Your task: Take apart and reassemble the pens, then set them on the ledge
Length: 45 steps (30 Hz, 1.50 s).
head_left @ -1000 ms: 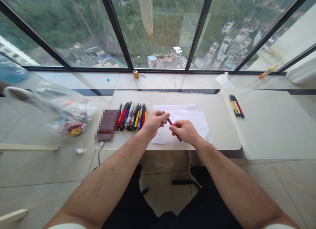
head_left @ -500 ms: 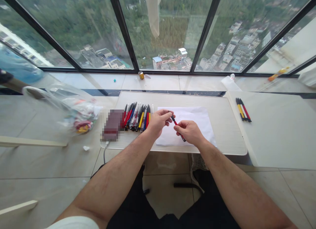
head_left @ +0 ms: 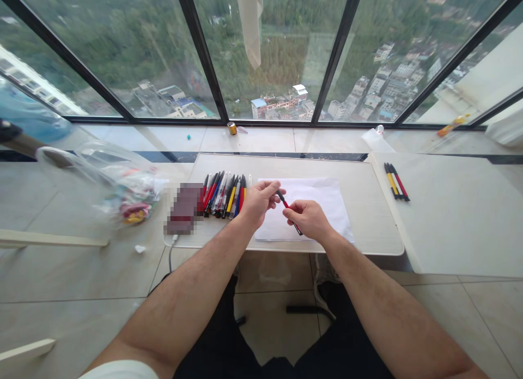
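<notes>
Left of the left edge of the pale tabletop (head_left: 368, 205) was a clear plastic bag (head_left: 137, 196). A pixelated maroon object (head_left: 183, 207), with a cable (head_left: 170, 259) at its near end, lay by the front-left corner. Just right of it, a row of assorted pens (head_left: 223, 196) lay side by side. The left hand (head_left: 259, 202) was closed in a fingertip grip on the black upper end of a red-and-black pen (head_left: 285, 203), which was tilted above white paper (head_left: 327, 196) near the front edge. The right hand (head_left: 307, 218) gripped the pen's red barrel between thumb and fingers. Farther right, a small pen group (head_left: 396, 182) lay near the far-left corner of a second tabletop (head_left: 457, 221).
</notes>
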{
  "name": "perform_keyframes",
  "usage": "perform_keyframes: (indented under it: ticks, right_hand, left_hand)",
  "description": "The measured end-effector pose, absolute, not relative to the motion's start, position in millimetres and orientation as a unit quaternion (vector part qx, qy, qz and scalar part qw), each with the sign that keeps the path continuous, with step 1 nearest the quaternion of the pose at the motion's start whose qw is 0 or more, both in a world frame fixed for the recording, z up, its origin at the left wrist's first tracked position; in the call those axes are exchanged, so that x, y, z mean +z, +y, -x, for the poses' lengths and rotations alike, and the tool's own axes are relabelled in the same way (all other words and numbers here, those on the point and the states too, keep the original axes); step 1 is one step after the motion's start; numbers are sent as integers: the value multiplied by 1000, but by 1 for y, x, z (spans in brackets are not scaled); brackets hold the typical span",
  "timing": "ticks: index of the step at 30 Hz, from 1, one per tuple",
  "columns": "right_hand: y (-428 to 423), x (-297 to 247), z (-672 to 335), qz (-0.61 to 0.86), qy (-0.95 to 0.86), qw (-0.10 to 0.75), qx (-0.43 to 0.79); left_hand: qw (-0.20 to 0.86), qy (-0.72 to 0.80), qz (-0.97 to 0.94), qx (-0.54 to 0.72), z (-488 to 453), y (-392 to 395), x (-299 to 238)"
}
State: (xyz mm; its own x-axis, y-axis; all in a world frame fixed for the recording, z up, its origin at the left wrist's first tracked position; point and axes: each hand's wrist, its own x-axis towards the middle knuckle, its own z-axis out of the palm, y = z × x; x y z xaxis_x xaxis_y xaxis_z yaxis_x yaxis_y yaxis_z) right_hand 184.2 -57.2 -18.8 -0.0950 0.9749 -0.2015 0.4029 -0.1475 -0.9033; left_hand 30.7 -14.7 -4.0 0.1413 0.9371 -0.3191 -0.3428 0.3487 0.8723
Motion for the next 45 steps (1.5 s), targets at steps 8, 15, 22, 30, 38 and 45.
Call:
perform_keyframes:
  ticks: [8, 15, 22, 30, 38, 45]
  right_hand:
    - [-57, -20, -184, 592, -575, 321, 465]
    - [-55, -19, -184, 604, -578, 313, 451]
    - [-55, -19, -184, 606, -579, 314, 446]
    - [-55, -20, -184, 605, -579, 312, 448]
    - [-56, -20, -184, 596, -580, 319, 454]
    - [-59, -15, -182, 565, -571, 348, 483]
  left_hand:
    - [664, 466, -340, 476, -31, -14, -4]
    - [649, 476, -341, 486, -31, -12, -5]
    - [673, 461, -329, 477, -30, -12, -1]
    - [624, 493, -307, 523, -29, -8, -6]
    - [590, 506, -314, 545, -24, -3, -4]
    - [589, 509, -333, 533, -25, -5, -2]
